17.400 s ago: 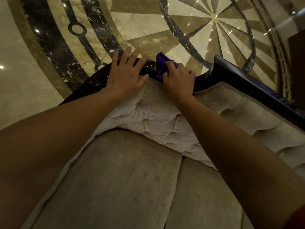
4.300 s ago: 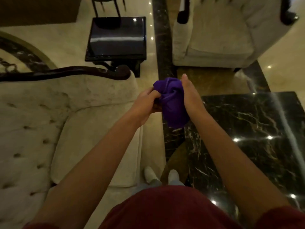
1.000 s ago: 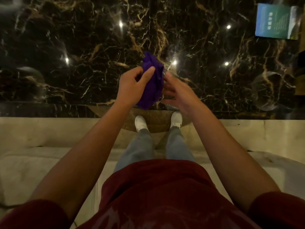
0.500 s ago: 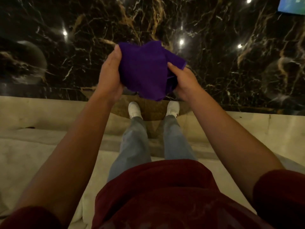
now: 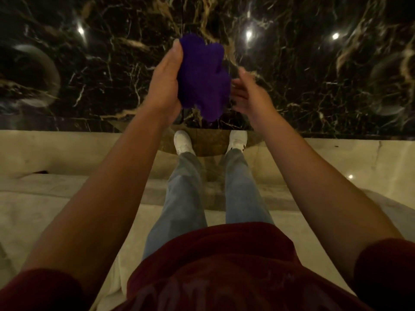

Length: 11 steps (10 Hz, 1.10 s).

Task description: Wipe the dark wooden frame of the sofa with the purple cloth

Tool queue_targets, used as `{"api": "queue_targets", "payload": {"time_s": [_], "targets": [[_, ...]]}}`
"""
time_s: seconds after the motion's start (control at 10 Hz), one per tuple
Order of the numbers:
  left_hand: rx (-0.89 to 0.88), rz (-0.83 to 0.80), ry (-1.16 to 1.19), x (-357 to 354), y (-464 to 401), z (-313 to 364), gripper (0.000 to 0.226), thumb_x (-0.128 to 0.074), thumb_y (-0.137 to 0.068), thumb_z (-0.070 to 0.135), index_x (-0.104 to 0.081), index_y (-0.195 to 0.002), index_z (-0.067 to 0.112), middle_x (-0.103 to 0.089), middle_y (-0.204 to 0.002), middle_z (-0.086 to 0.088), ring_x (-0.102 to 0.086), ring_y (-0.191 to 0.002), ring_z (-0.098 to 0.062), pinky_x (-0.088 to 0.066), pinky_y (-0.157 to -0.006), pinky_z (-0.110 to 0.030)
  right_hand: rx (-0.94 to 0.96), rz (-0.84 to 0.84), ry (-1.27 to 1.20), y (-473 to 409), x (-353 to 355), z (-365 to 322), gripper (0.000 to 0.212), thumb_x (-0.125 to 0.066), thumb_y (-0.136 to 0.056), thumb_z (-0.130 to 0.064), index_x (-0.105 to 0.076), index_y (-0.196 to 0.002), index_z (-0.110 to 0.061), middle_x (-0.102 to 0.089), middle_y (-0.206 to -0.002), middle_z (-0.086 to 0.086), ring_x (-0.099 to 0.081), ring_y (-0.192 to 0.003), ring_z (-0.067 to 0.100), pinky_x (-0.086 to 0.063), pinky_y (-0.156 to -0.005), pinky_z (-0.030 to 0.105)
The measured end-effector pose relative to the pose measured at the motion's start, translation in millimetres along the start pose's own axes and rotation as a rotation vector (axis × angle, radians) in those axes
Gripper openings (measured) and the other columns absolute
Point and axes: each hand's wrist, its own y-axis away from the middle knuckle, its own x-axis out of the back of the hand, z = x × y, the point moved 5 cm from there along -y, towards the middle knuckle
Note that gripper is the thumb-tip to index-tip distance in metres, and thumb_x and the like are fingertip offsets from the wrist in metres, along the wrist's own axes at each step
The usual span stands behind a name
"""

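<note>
The purple cloth [image 5: 203, 77] is bunched into a loose wad and held out in front of the person, above the dark veined marble floor [image 5: 314, 75] and ahead of the white shoes [image 5: 183, 142]. The left hand [image 5: 165, 83] is curled around the cloth's left side, thumb along its upper edge, carrying it alone. The right hand [image 5: 244, 94] is spread open just beside the cloth's right edge; motion blur makes it hard to tell whether its fingertips touch the fabric.

The cloth looks light, soft and limp: it sags below the left hand and would flop if pinched by a corner. It would likely handle best folded into a flat pad and pressed under the palm and fingers. No dark wooden sofa frame is in view here, only pale upholstery [image 5: 45, 198] below the arms.
</note>
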Motion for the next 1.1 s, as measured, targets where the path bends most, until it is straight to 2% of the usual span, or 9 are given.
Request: {"api": "queue_targets", "payload": {"time_s": [0.1, 0.2, 0.3, 0.5, 0.6, 0.8, 0.9, 1.0, 1.1], "targets": [[0.042, 0.009, 0.075, -3, 2, 1, 0.053, -0.033, -0.114, 0.036, -0.044, -0.152, 0.001, -0.059, -0.147, -0.022, -0.06, -0.134, -0.034, -0.047, -0.113, -0.055, -0.026, -0.262, -0.262, 5, -36, -4, 0.055, -0.052, -0.104, -0.056, -0.058, -0.144, -0.019, -0.066, -0.144, 0.01, -0.064, -0.131, 0.027, -0.051, -0.112, 0.05], [0.069, 0.024, 0.107, 4, -2, 0, 0.053, -0.033, -0.114, 0.039, -0.047, -0.151, 0.004, -0.06, -0.146, -0.02, -0.06, -0.134, -0.033, -0.047, -0.113, -0.054, -0.066, -0.301, -0.317, 1, -50, -6, 0.047, -0.059, -0.104, -0.048, -0.062, -0.141, -0.019, -0.073, -0.135, 0.01, -0.071, -0.122, 0.028, -0.059, -0.101, 0.045], [0.096, 0.024, 0.081, 20, -12, -9, 0.051, -0.036, -0.113, 0.037, -0.045, -0.152, 0.005, -0.058, -0.149, -0.018, -0.058, -0.136, -0.032, -0.046, -0.115, -0.055, -0.046, -0.178, -0.26, -16, -43, 2, 0.045, -0.072, -0.098, -0.034, -0.064, -0.14, -0.019, -0.076, -0.129, 0.009, -0.073, -0.119, 0.027, -0.058, -0.104, 0.049], [0.24, 0.017, -0.075, 61, -72, -68, 0.04, -0.06, -0.102, 0.008, -0.051, -0.138, 0.025, -0.06, -0.142, -0.006, -0.064, -0.127, -0.029, -0.059, -0.095, -0.059, -0.034, -0.103, -0.205, -76, -32, 33, 0.042, -0.073, -0.097, -0.042, -0.065, -0.137, -0.031, -0.077, -0.128, 0.003, -0.074, -0.116, 0.024, -0.061, -0.099, 0.05], [0.22, 0.076, -0.156, 79, -109, -104, 0.039, -0.059, -0.103, 0.007, -0.054, -0.138, 0.024, -0.065, -0.13, 0.0, -0.067, -0.118, -0.022, -0.062, -0.093, -0.048, -0.049, -0.066, -0.202, -116, -24, 61, 0.046, -0.069, -0.101, -0.035, -0.06, -0.145, -0.023, -0.073, -0.134, 0.006, -0.072, -0.12, 0.025, -0.056, -0.107, 0.052], [0.111, 0.196, -0.533, 103, -167, -150, 0.032, -0.059, -0.104, 0.009, -0.056, -0.136, 0.011, -0.068, -0.12, 0.002, -0.067, -0.11, -0.012, -0.057, -0.102, -0.037, -0.019, 0.046, -0.04, -166, -12, 90, 0.048, -0.07, -0.101, -0.03, -0.055, -0.146, -0.023, -0.07, -0.132, -0.001, -0.07, -0.118, 0.02, -0.057, -0.106, 0.048], [0.082, 0.238, -0.826, 105, -181, -161, 0.033, -0.061, -0.104, 0.018, -0.057, -0.136, 0.012, -0.067, -0.128, -0.006, -0.065, -0.117, -0.022, -0.054, -0.102, -0.041, 0.036, 0.186, 0.225, -180, -6, 93, 0.051, -0.069, -0.101, -0.036, -0.054, -0.147, -0.021, -0.064, -0.14, 0.002, -0.063, -0.125, 0.021, -0.052, -0.109, 0.041], [0.06, 0.277, -1.062, 100, -180, -159, 0.041, -0.062, -0.102, 0.031, -0.052, -0.139, 0.014, -0.064, -0.132, -0.009, -0.062, -0.121, -0.027, -0.053, -0.102, -0.042, 0.042, 0.369, 0.418, -178, -9, 86, 0.055, -0.07, -0.097, -0.044, -0.052, -0.143, -0.019, -0.064, -0.137, 0.005, -0.063, -0.121, 0.024, -0.05, -0.095, 0.032], [0.058, 0.304, -1.24, 90, -174, -142, 0.055, -0.066, -0.098, 0.041, -0.045, -0.142, 0.015, -0.053, -0.142, -0.012, -0.056, -0.128, -0.032, -0.049, -0.105, -0.047, -0.046, 0.455, 0.498, -170, -7, 77, 0.067, -0.069, -0.095, -0.05, -0.046, -0.146, -0.013, -0.055, -0.146, 0.012, -0.059, -0.127, 0.031, -0.052, -0.106, 0.043]]}}
